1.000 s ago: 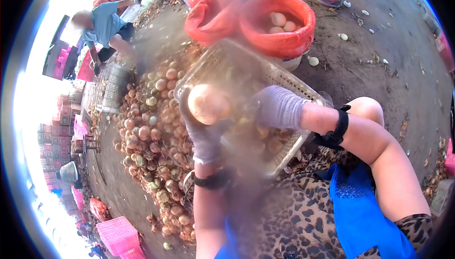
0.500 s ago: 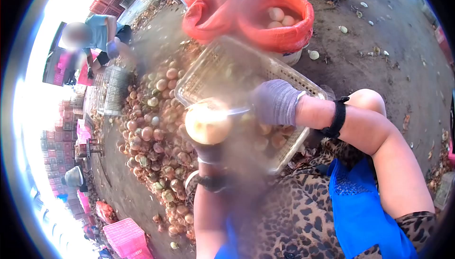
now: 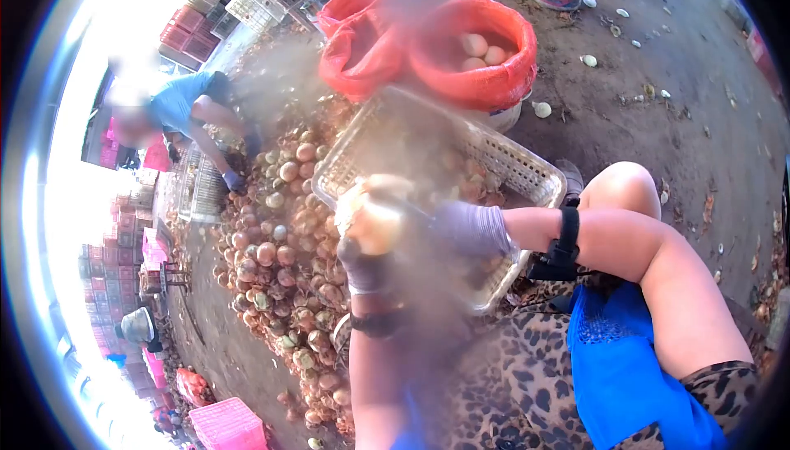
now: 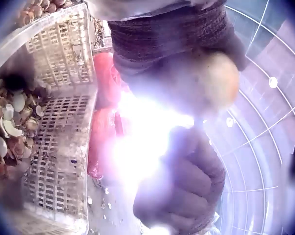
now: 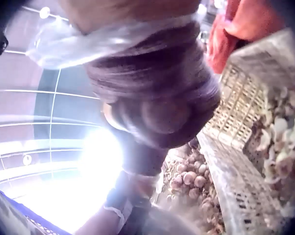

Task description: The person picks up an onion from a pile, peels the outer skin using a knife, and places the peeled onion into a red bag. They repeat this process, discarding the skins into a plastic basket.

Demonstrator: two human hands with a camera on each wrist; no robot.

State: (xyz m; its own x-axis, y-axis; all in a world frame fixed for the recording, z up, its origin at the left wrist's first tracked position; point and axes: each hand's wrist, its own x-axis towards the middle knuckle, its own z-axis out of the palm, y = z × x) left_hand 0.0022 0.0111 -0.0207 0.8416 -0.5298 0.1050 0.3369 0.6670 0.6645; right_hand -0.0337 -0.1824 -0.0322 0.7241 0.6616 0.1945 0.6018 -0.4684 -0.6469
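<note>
My gloved left hand (image 3: 364, 269) holds a large pale onion (image 3: 372, 224) over the near left edge of a plastic crate (image 3: 520, 169). Beside it, my gloved right hand (image 3: 469, 229) is curled round a small knife, its blade toward the onion. In the left wrist view the onion (image 4: 225, 81) shows under the left glove, and the right fist (image 4: 181, 181) is close below; glare hides most of the blade. The right wrist view has the back of the right glove (image 5: 162, 115) in front. Peelings (image 4: 13, 117) lie inside the crate.
A pile of unpeeled onions (image 3: 276, 257) covers the ground left of the crate. Beyond stand red-lined buckets (image 3: 471, 96), one with several peeled onions (image 3: 484, 53). Another person (image 3: 185, 104) bends over a crate at far left. A pink crate (image 3: 229, 425) sits lower left.
The left hand turned the onion, and the right hand moved left, bringing the knife against it. The other person has bent lower, reaching toward the onion pile. The view has shifted slightly.
</note>
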